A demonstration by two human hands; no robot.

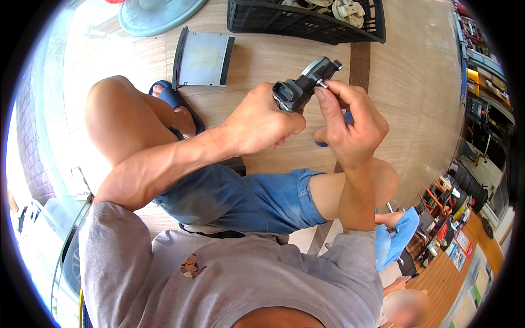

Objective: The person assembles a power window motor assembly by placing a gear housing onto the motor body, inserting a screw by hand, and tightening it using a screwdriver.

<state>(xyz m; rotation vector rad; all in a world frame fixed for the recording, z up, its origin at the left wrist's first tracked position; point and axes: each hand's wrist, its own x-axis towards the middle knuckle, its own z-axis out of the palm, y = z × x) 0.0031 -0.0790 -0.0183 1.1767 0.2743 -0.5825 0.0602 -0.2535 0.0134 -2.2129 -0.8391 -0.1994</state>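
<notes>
My left hand (261, 121) is closed around a black plastic car part (298, 90) with a boxy connector socket facing me and a grey metal side. The part is held up in front of me, above my knees and tilted to the upper right. At its right side, the thumb and index finger of my right hand (356, 121) pinch a small silver pin (321, 83). Whether that pin is fixed to the part or loose I cannot tell. My left palm hides the part's lower end.
A grey metal box with a black front (203, 59) lies on the tiled floor (415, 71). Beyond it stand a black plastic crate (295, 24) holding pale parts and a round blue-grey lid (158, 16). Another person sits at lower right beside a wooden counter (437, 284) crowded with tools.
</notes>
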